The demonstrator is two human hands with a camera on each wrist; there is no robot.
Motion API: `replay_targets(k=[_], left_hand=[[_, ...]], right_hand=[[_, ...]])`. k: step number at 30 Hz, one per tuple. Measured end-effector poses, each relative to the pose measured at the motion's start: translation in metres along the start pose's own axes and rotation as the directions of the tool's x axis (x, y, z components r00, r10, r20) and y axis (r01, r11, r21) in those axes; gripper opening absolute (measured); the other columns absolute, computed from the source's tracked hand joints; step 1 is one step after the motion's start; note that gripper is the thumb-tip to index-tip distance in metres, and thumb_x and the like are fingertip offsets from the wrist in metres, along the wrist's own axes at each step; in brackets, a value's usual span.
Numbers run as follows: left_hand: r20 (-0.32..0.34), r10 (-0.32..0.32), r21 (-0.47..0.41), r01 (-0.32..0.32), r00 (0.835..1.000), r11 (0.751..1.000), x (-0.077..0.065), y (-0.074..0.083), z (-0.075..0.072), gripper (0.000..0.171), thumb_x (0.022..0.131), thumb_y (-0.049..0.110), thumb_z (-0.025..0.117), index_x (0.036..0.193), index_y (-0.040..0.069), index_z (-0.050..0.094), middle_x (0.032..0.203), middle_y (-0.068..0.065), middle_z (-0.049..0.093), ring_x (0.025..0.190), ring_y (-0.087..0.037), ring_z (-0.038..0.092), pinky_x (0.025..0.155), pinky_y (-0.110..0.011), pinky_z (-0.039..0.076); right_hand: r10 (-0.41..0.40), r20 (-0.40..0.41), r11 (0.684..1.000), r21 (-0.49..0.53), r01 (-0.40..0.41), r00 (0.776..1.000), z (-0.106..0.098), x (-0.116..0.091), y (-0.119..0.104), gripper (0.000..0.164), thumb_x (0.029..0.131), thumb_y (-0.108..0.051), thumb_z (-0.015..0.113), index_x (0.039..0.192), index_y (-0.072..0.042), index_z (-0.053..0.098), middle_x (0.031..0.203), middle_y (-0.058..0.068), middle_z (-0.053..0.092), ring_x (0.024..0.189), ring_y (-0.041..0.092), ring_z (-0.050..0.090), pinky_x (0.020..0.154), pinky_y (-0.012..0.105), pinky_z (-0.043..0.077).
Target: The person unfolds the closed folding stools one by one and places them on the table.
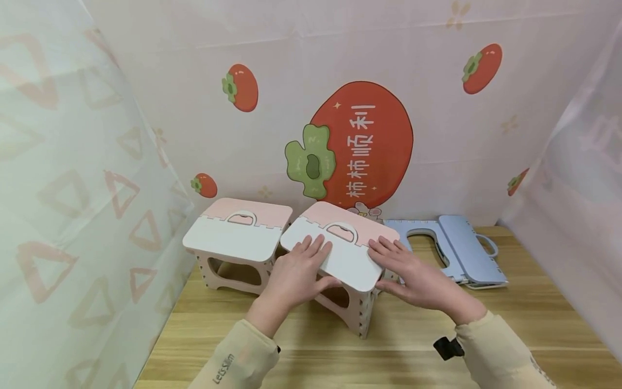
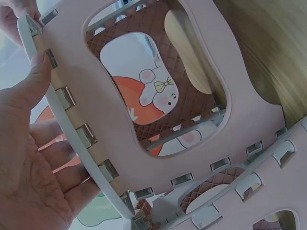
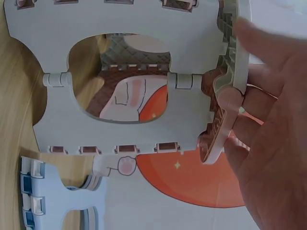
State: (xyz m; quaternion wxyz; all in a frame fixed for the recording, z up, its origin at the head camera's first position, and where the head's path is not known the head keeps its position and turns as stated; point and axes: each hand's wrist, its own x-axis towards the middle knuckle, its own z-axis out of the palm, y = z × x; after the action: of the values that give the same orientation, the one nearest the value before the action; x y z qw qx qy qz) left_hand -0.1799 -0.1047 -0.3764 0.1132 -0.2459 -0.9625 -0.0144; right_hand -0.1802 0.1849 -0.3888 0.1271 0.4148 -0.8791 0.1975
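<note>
A pink-and-white folding stool point(image 1: 347, 259) stands unfolded and upright on the table, turned at an angle. My left hand point(image 1: 297, 273) rests on the left part of its white top, fingers extended and thumb by the front edge. Over the right end of the same top lies my right hand point(image 1: 413, 273), its fingers stretched flat and the thumb low at the edge. In the left wrist view, the left thumb point(image 2: 41, 72) touches the rim of the seat. The right wrist view shows the right thumb point(image 3: 254, 40) at the seat's rim.
A second pink-and-white stool point(image 1: 243, 237) stands unfolded on the left, close beside the first. To the right, a blue folding stool point(image 1: 466, 251) lies partly folded on the wooden table point(image 1: 413, 351). A printed curtain point(image 1: 160, 108) with persimmons encloses the back and sides.
</note>
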Motion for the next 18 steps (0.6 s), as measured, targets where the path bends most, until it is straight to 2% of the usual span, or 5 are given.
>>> replay_targets(k=[3, 7, 12, 18], left_hand=[[-0.005, -0.022, 0.026, 0.023, 1.0, 0.999, 0.002, 0.002, 0.001, 0.084, 0.087, 0.072, 0.062, 0.153, 0.02, 0.05, 0.158, -0.004, 0.047, 0.143, -0.031, 0.047, 0.098, -0.052, 0.056], [-0.03, -0.032, 0.076, 0.035, 0.999, 0.996, 0.005, 0.006, 0.004, 0.085, 0.089, 0.074, 0.058, 0.153, 0.018, 0.05, 0.157, -0.006, 0.048, 0.141, -0.032, 0.049, 0.092, -0.051, 0.059], [-0.048, -0.019, 0.148, 0.026, 0.999, 0.989, 0.007, 0.012, 0.009, 0.084, 0.094, 0.072, 0.053, 0.153, 0.013, 0.049, 0.156, -0.01, 0.049, 0.139, -0.035, 0.05, 0.095, -0.049, 0.059], [-0.069, -0.001, 0.185, 0.014, 0.998, 0.983, 0.002, 0.017, 0.011, 0.08, 0.097, 0.069, 0.05, 0.152, 0.011, 0.049, 0.155, -0.011, 0.05, 0.138, -0.035, 0.052, 0.1, -0.048, 0.056]], right_hand=[[0.075, 0.052, 0.997, 0.001, -0.075, 0.996, 0.0, 0.005, -0.006, 0.072, 0.093, -0.039, 0.074, 0.15, -0.004, 0.05, 0.16, 0.018, 0.041, 0.148, 0.044, 0.033, 0.124, 0.054, 0.025], [0.153, 0.068, 0.986, -0.074, -0.148, 0.986, 0.003, 0.014, -0.013, 0.08, 0.089, -0.052, 0.074, 0.151, -0.006, 0.05, 0.16, 0.019, 0.04, 0.149, 0.045, 0.031, 0.118, 0.064, 0.031], [0.186, 0.047, 0.978, -0.106, -0.181, 0.981, 0.005, 0.019, -0.015, 0.077, 0.088, -0.045, 0.079, 0.148, -0.004, 0.053, 0.158, 0.021, 0.043, 0.146, 0.046, 0.035, 0.109, 0.066, 0.042], [0.173, 0.053, 0.982, -0.09, -0.168, 0.983, 0.003, 0.018, -0.011, 0.077, 0.086, -0.042, 0.081, 0.148, -0.005, 0.054, 0.158, 0.018, 0.044, 0.148, 0.044, 0.035, 0.107, 0.063, 0.046]])
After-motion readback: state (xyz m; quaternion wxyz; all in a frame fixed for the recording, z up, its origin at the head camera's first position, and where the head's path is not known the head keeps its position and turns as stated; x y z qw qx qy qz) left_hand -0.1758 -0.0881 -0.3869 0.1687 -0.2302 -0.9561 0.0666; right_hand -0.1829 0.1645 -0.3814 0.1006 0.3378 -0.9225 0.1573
